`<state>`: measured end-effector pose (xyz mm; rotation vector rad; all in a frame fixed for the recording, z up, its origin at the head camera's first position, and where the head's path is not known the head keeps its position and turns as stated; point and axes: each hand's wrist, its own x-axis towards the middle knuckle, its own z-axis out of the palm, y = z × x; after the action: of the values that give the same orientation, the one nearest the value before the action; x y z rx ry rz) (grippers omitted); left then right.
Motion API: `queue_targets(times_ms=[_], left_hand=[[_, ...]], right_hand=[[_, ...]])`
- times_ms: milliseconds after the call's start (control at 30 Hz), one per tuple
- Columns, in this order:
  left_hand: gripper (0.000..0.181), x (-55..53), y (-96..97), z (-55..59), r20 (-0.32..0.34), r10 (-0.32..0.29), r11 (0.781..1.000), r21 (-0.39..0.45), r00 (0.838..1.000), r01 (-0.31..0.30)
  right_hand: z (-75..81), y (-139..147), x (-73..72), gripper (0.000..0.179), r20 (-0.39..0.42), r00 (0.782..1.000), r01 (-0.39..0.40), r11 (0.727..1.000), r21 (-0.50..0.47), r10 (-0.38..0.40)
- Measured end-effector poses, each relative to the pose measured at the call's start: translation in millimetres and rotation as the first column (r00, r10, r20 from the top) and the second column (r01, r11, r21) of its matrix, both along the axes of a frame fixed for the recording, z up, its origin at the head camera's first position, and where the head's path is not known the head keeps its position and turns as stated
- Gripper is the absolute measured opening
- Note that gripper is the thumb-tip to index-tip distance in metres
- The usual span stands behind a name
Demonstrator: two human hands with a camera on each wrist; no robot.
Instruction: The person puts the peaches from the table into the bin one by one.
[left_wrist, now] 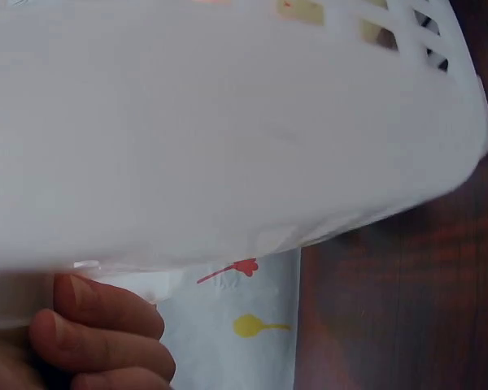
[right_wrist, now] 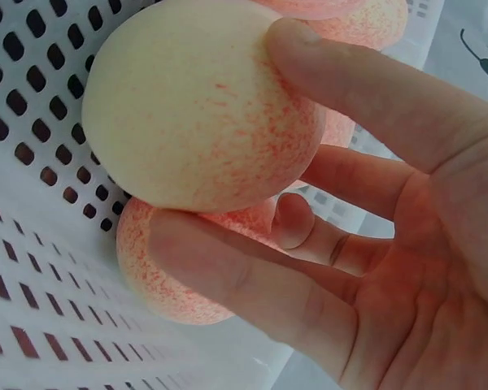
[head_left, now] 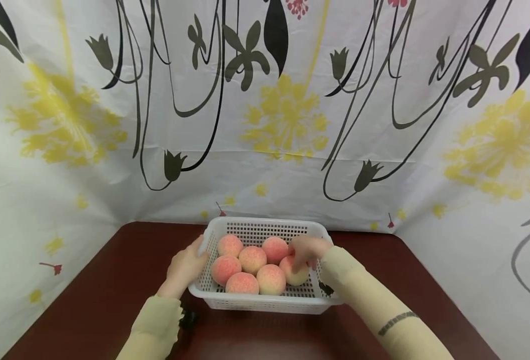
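Observation:
A white perforated plastic basket [head_left: 269,304] stands on the table with several pink and yellow peaches [head_left: 252,259] in it. My left hand [head_left: 185,265] grips the basket's left rim; in the left wrist view its curled fingers [left_wrist: 106,341] show beneath the rim, and the thumb is hidden. Inside the basket at the right, my right hand [head_left: 309,247] pinches a pale yellow peach [head_left: 294,275] with a red blush. The right wrist view has thumb and forefinger on opposite sides of this peach [right_wrist: 199,106], with another peach [right_wrist: 171,268] close against it.
The dark red-brown table [head_left: 125,280] extends around the basket. A white curtain [head_left: 265,185] with yellow flowers and dark vines hangs behind it and along both sides. Tall slotted basket walls [right_wrist: 32,236] stand close to the right hand.

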<state>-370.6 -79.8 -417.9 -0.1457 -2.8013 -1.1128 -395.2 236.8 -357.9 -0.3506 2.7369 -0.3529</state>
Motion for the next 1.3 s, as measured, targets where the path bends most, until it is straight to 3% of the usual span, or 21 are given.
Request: queue_targets(times_ms=[200,400,567,700,867,1000,1100,1200,1300], left_hand=[[0.061,1.1,1.2,-3.8,0.003,-0.031,1.000,-0.001,1.000,0.031],[0.062,0.1,0.7,-1.6,-0.003,-0.050,0.998,-0.025,0.999,0.050],[0.061,0.7,-6.6,-4.2,-0.005,-0.034,0.998,-0.052,0.999,0.034],[0.061,-0.5,-10.1,-7.3,0.010,-0.024,0.999,-0.045,1.000,0.025],[0.065,-6.1,-8.4,-4.3,0.052,-0.026,0.984,-0.175,0.998,0.034],[0.072,-17.8,-4.2,11.0,0.073,-0.070,0.933,-0.348,0.995,0.091],[0.073,-26.4,-4.2,29.9,0.114,-0.090,0.909,-0.397,0.989,0.129],[0.074,-32.9,-11.0,52.7,0.162,-0.085,0.910,-0.389,0.983,0.143],[0.077,-36.7,-23.1,74.3,0.163,-0.093,0.909,-0.388,0.982,0.150]], right_hand=[[-9.4,4.3,3.0,0.019,0.004,1.000,0.000,1.000,-0.030,0.000],[-8.1,3.4,2.0,0.020,-0.007,1.000,0.015,1.000,-0.019,-0.015],[-9.8,-4.1,-0.9,0.017,-0.009,1.000,-0.021,1.000,-0.016,0.021],[-13.3,-7.7,-6.1,0.017,0.014,1.000,0.008,1.000,-0.027,-0.007],[-15.8,-4.3,-14.4,0.026,0.060,0.998,0.040,0.998,-0.050,-0.037],[-9.5,-0.3,-21.5,0.028,0.083,0.995,0.058,0.998,-0.033,-0.055],[3.8,-0.3,-25.1,0.029,0.042,0.998,0.037,0.999,0.021,-0.038],[23.9,-0.2,-27.2,0.034,-0.017,1.000,-0.009,0.998,0.062,0.011],[45.2,5.9,-27.4,0.037,-0.102,0.992,-0.070,0.994,0.082,0.078]])
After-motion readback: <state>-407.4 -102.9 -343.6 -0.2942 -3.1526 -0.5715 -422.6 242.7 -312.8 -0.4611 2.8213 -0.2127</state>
